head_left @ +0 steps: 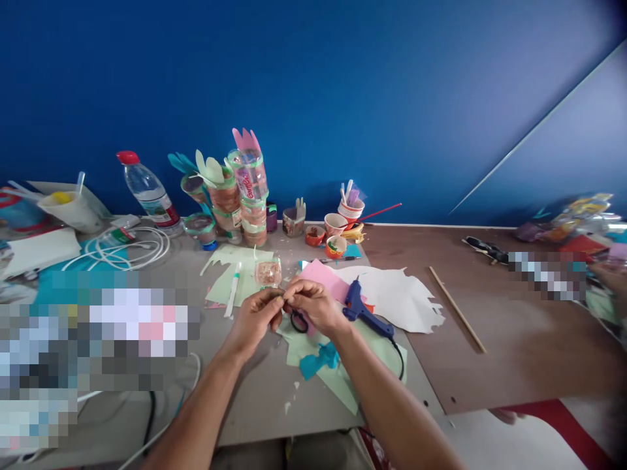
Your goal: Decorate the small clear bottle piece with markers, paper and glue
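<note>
Over the middle of the table, my left hand [260, 314] and my right hand [313, 302] meet at their fingertips. Both are closed in a pinch on something too small to make out. A black loop, like a scissors handle [299, 322], shows just under them. Behind my fingers lies a small transparent container [268, 271] with brownish contents. Close to my right hand are a blue glue gun [365, 307] and a pink paper sheet [327, 279]. Crumpled blue paper [319, 360] rests on green paper [343, 386] below my right wrist. A white and green marker [233, 291] lies beyond my left hand.
Decorated cut-bottle cups [253, 207] stand along the blue wall, beside a water bottle [149, 192]. Paper cups [336, 224] sit at the back. White paper [392, 297] and a wooden stick [458, 310] lie right. A coiled white cable [147, 251] is left. Pixelated patches hide some areas.
</note>
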Demonstrator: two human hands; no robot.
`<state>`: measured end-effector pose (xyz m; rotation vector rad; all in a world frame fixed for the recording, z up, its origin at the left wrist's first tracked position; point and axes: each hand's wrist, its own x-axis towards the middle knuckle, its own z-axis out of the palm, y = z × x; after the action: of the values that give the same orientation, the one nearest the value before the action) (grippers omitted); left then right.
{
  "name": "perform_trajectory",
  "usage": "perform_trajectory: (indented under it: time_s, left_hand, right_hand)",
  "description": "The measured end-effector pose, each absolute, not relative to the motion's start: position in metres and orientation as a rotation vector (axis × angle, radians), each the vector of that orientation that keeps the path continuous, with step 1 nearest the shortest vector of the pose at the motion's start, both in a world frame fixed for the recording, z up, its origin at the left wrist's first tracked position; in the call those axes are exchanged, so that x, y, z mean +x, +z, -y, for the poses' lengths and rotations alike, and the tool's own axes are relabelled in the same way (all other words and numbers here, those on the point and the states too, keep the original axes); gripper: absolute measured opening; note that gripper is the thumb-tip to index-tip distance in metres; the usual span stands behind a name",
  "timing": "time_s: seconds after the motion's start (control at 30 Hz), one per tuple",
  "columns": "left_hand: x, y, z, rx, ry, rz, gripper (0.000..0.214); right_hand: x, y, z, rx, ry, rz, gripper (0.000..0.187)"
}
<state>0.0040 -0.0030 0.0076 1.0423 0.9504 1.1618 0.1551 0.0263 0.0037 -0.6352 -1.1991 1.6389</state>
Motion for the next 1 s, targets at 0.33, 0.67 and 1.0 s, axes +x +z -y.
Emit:
perform_trajectory:
  time_s: [0.33,0.67,1.0]
  left_hand:
    - [0.0062,0.0156,0.0029,0.805,1.109,-0.872,0.032]
    - [0.0108,0.0076,0.0032,1.008,1.233,-0.975,0.021]
    - [0.0063,0.0139,0.0006,0.875,1.404,-0.943,0.024]
  right_hand:
    - [0.1551,0.0053,-0.0263,-0.670,1.557,1.277,0.018]
    - [0.1490,-0.0005,-0.0279,-0.837,1.463,1.263,0.025]
    - [0.1496,0.0049,-0.0249,-0.878,1.498,1.257,0.026]
